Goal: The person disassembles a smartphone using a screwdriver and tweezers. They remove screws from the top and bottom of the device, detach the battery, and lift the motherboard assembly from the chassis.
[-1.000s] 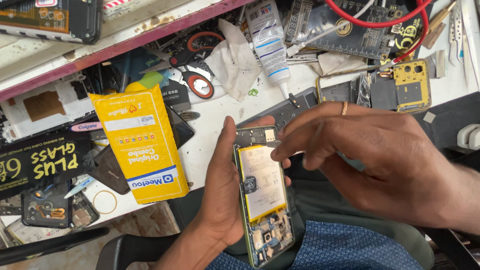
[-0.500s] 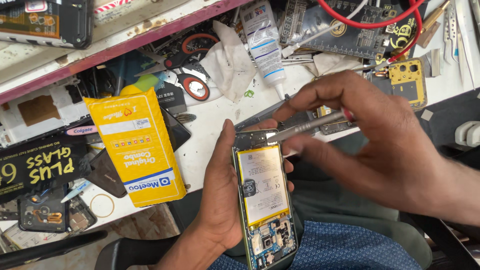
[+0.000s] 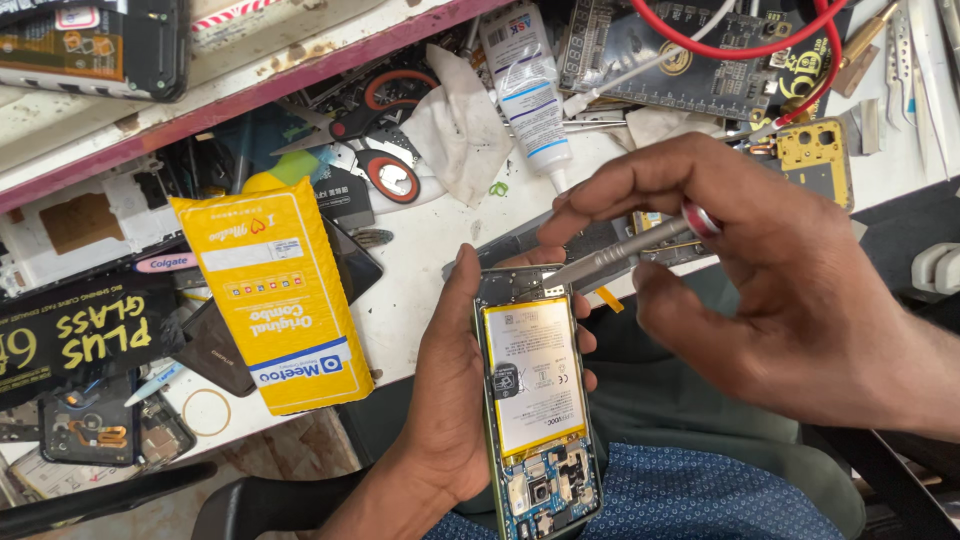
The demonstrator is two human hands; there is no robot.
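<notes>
My left hand (image 3: 450,400) grips an opened phone (image 3: 537,400) from below, its back cover off, showing a white battery and a blue circuit board at the near end. My right hand (image 3: 790,290) holds a slim metal screwdriver (image 3: 620,252) with a red ring near the handle. Its tip points at the far top edge of the phone, next to the battery. Both hands are above my lap, just in front of the white workbench (image 3: 420,270) edge.
A yellow padded package (image 3: 275,300) lies on the bench at left, beside a black box (image 3: 75,340). A white glue tube (image 3: 527,90), scissors (image 3: 365,120), a crumpled tissue (image 3: 455,125), circuit boards with red wire (image 3: 720,50) and phone parts crowd the bench.
My right hand has lifted and turned, and the screwdriver now shows clearly, angled down to the phone's top edge. The phone stays in my left hand.
</notes>
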